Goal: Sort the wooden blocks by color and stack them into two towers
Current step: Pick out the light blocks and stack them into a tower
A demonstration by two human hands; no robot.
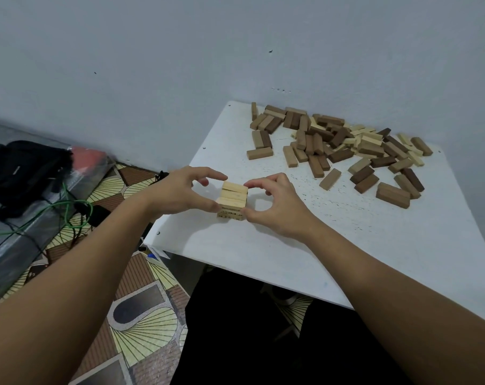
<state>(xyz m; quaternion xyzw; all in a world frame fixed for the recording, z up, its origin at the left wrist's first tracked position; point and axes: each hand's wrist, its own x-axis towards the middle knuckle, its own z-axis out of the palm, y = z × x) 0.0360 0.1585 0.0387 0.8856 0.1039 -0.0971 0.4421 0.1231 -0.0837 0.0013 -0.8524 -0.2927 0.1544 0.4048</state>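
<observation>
**Hands square up a pale block tower at the table's near left**

Forearms reach in from the bottom edge over dark trousers and a tiled floor (141, 337) patterned with fan shapes. On the white table (263, 254), whose painted top is speckled and chipped, stands a short tower of pale blocks (233, 200). Its top layer is three smooth rectangular bars lying side by side, their long axes running left to right; the layers below show end grain toward the camera. The left hand (180, 191) curves round the tower's left side, thumb low at the near corner and forefinger at the top far edge. The right hand (274, 205) mirrors it, thumb and forefinger pinching the right side, the other fingers curled.

Farther back and to the right lies a loose heap of wooden blocks (341, 147), mid-brown, dark brown and pale, pointing every way. A plain grey-blue wall (180, 65) rises behind. At far left, a black bag (24, 168) and a green cable (69, 209) rest on a grey surface.
</observation>
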